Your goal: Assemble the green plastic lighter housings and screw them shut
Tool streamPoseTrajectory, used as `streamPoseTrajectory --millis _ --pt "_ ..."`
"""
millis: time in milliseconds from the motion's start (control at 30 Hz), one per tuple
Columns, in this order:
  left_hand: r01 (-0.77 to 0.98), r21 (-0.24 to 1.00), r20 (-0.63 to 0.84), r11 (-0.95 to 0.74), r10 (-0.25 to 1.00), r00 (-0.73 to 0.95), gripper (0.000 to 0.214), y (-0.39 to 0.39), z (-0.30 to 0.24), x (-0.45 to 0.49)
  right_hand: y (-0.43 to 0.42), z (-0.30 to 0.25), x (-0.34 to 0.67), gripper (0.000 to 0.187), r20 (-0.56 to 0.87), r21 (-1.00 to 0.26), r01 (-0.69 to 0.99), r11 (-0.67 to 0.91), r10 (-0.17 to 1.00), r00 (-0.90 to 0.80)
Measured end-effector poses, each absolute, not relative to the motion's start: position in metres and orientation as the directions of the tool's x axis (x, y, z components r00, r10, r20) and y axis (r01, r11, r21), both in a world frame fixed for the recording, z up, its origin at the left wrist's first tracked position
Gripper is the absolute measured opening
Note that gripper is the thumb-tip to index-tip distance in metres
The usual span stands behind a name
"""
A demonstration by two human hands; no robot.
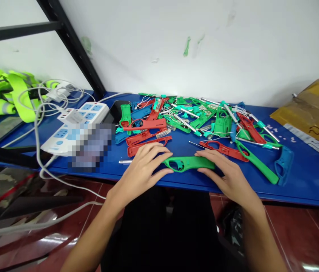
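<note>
A green long-necked lighter lies level between my two hands, just above or on the blue tabletop near its front edge. My left hand pinches its nozzle end, and a metal tube tip pokes out to the left of that hand. At the other end, my right hand grips the handle's butt between thumb and fingers. The trigger opening shows in the middle. Behind it lie red casing halves, and a red lighter casing rests just beyond my right hand.
A pile of green, red and blue casings, metal tubes and wires spreads along the wall. Left are a white power strip, cables and yellow reflective straps. A cardboard box stands right. A green casing lies beside a blue one.
</note>
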State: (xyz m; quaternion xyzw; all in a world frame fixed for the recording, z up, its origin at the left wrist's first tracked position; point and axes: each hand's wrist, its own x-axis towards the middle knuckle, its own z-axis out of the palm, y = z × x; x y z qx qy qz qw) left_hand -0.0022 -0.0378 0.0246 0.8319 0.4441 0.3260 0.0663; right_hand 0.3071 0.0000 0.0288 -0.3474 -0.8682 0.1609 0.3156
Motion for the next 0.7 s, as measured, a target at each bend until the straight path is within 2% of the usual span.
streamPoseTrajectory --millis 100,300,700 --pt "0.692 0.415 0.462 -0.590 0.792 0.399 0.028 -0.0366 0.0242 -0.0027 0.0009 0.0274 0.3082 0.040 0.438 -0.484 0.510 0.711 0.701 -0.562" --pt "0.697 0.435 0.440 -0.571 0.809 0.389 0.040 -0.0352 0.0235 -0.0027 0.0012 0.0299 0.3064 0.036 0.402 -0.501 0.533 0.682 0.729 -0.554" --pt "0.716 0.426 0.421 -0.554 0.821 0.385 0.031 -0.0343 0.0240 -0.0015 0.0019 0.0292 0.3029 0.032 0.393 -0.487 0.516 0.705 0.704 -0.592"
